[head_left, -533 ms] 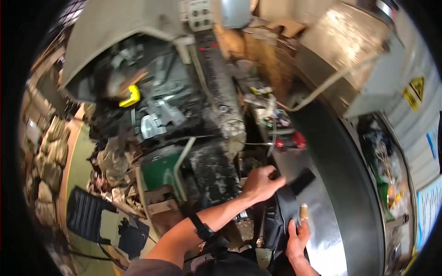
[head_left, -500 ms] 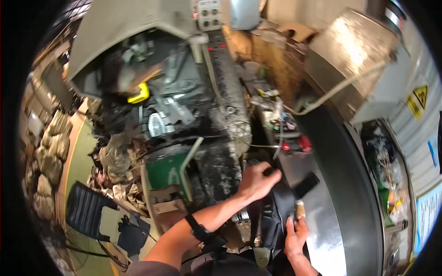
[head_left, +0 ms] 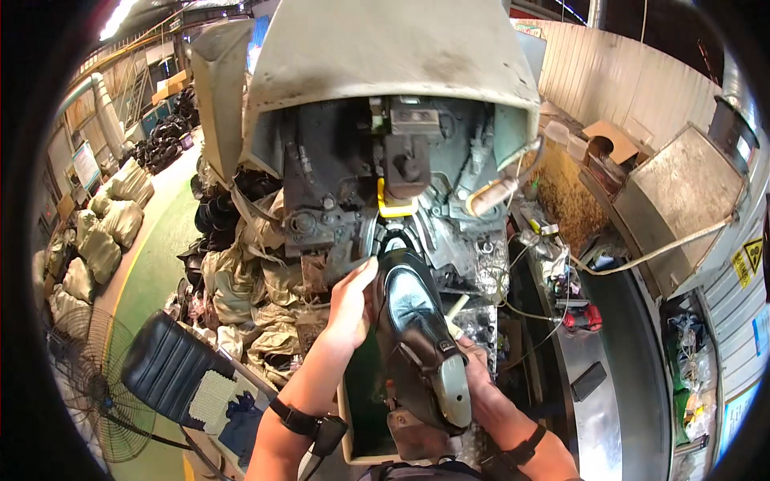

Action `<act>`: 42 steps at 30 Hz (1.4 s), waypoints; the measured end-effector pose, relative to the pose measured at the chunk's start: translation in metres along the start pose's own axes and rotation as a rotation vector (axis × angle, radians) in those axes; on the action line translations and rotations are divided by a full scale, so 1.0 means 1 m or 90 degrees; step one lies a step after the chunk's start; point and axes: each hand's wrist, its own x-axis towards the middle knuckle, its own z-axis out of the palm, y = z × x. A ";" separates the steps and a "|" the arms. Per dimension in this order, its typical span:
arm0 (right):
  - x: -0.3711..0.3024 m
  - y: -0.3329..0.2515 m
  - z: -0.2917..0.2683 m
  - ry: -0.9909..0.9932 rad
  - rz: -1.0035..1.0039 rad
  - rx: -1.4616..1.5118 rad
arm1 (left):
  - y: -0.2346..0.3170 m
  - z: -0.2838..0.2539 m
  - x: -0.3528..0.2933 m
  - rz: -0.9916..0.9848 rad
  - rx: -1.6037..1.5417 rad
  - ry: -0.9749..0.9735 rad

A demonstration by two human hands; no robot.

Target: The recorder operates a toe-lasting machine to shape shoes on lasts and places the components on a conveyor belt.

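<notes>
As a worker stands before an open-fronted machine (head_left: 393, 60), a black shoe (head_left: 411, 301) is held up between two bare hands, its toe angled away toward the yellow bracket (head_left: 397, 211) in the machine's mouth. The upper is smooth and glossy, with a broad pale-blue sheen across the vamp and a seam curving around it; the sides look darker and duller. A grey last (head_left: 455, 390) with a small round hole fills the opening at the heel end, nearest the wearer. The left hand (head_left: 350, 307) is pressed along the shoe's left flank near the forefoot, thumb pointing toward the toe, its other fingers largely hidden. The right hand (head_left: 479, 373) closes around the right side by the heel, fingers partly out of sight beneath. Below lies a green-lined bin (head_left: 365, 401). At right, a dark rectangular object (head_left: 589, 381) sits on a shiny metal surface (head_left: 592, 433); at left stands a black ribbed chair (head_left: 172, 365), near tan sacks (head_left: 120, 196).
</notes>
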 end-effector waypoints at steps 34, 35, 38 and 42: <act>0.153 0.053 -0.008 0.070 -0.004 0.115 | -0.134 -0.071 0.052 0.024 -0.118 0.203; 0.158 0.055 -0.009 0.073 0.039 0.153 | -0.135 -0.072 0.053 0.050 -0.099 0.183; 0.162 0.058 -0.012 0.048 -0.024 0.099 | -0.133 -0.070 0.054 0.035 -0.078 0.200; 0.153 0.050 -0.008 0.005 0.000 0.108 | -0.122 -0.067 0.053 0.017 -0.074 0.165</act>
